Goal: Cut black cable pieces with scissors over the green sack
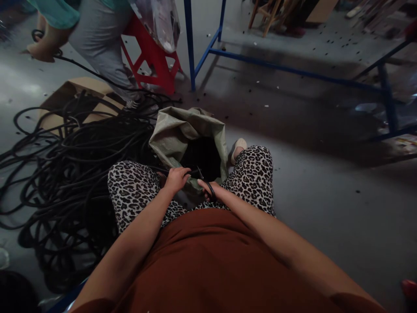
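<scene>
A woven sack [169, 132], pale and greenish, stands between my knees with its mouth gaping and a dark inside. Over its near rim my left hand [177, 179] is closed around a black rubber cord [188, 174], whose short dark end pokes out by the fingertips. My right hand [208, 188] grips a pair of scissors [211, 191] with black handles; the blades point up over the sack's opening, just right of the cord's end. To the left spreads a big tangled heap of black cord [87, 148], partly behind my left knee.
At upper left another person's hand [44, 48] holds a black cord leading to the heap. Behind the heap lies an open cardboard box [97, 108]. Near it stands a red plastic stool [150, 65]. A blue metal frame [260, 65] crosses beyond the sack; small black bits dot the floor.
</scene>
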The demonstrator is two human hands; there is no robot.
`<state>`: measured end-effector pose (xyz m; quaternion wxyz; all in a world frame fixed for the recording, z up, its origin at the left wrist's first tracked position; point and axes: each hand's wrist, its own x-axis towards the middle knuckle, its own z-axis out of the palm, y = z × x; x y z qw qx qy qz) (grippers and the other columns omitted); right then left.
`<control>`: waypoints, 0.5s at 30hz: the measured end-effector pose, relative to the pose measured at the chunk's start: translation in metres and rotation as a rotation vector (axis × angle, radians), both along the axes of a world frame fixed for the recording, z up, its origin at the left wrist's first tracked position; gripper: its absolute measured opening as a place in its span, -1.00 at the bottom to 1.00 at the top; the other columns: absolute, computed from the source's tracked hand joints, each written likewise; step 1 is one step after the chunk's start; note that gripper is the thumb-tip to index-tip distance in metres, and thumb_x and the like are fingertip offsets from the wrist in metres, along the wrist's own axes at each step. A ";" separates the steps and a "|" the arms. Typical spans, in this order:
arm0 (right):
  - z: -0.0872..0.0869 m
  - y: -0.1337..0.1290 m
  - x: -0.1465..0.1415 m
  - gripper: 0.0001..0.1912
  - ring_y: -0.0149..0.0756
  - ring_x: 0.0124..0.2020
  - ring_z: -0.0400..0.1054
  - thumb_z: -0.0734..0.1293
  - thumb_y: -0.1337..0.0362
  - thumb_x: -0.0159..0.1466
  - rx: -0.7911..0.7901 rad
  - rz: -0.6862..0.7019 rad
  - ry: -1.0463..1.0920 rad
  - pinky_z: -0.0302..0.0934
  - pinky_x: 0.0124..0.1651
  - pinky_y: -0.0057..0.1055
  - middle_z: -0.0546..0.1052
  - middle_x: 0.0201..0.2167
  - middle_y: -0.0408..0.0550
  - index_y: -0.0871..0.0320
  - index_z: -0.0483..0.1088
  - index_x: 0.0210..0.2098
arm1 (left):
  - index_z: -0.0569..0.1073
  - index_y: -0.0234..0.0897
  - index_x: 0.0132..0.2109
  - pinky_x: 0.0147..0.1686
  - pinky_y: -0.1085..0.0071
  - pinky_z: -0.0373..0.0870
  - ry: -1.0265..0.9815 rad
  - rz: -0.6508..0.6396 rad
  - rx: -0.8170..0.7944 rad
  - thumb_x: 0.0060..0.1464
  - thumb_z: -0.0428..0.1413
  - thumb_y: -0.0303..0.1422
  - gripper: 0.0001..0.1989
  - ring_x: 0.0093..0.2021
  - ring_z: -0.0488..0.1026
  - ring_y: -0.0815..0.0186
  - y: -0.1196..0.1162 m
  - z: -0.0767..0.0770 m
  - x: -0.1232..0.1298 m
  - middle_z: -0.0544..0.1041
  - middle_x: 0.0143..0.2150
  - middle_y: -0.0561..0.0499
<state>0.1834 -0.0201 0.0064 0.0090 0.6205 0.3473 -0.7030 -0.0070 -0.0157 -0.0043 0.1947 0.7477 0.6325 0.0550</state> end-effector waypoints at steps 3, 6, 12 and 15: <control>-0.007 0.000 0.001 -0.50 -0.45 -0.76 0.19 0.21 -0.11 0.23 0.027 0.042 0.004 0.13 -0.72 -0.54 0.29 -0.75 -0.16 0.25 0.31 -0.48 | 0.43 -0.15 -0.03 -0.05 0.28 0.19 -0.017 -0.005 -0.023 0.12 -0.01 -0.28 -0.72 -0.06 0.41 0.22 0.001 0.001 0.000 0.53 -0.11 -0.02; -0.012 0.001 0.004 -0.46 -0.42 -0.76 0.22 0.19 -0.15 0.22 0.067 0.090 0.005 0.12 -0.73 -0.53 0.32 -0.73 -0.12 0.24 0.32 -0.51 | 0.43 -0.16 -0.03 -0.05 0.29 0.21 -0.022 -0.005 -0.032 0.12 -0.01 -0.27 -0.71 -0.06 0.41 0.22 0.001 0.000 0.000 0.53 -0.11 -0.03; -0.013 0.002 0.006 -0.43 -0.41 -0.76 0.24 0.16 -0.17 0.22 0.113 0.139 0.010 0.09 -0.73 -0.55 0.34 -0.73 -0.11 0.25 0.35 -0.49 | 0.44 -0.17 -0.03 -0.06 0.29 0.24 -0.034 0.003 -0.024 0.13 -0.02 -0.26 -0.71 -0.08 0.43 0.22 0.002 -0.002 -0.001 0.53 -0.11 -0.03; -0.012 0.001 0.005 -0.44 -0.42 -0.77 0.22 0.18 -0.16 0.22 0.109 0.100 0.020 0.09 -0.74 -0.54 0.34 -0.73 -0.11 0.27 0.36 -0.46 | 0.44 -0.18 -0.02 -0.06 0.29 0.25 -0.032 0.000 -0.028 0.12 -0.01 -0.27 -0.70 -0.09 0.43 0.21 0.002 -0.002 -0.002 0.54 -0.13 -0.03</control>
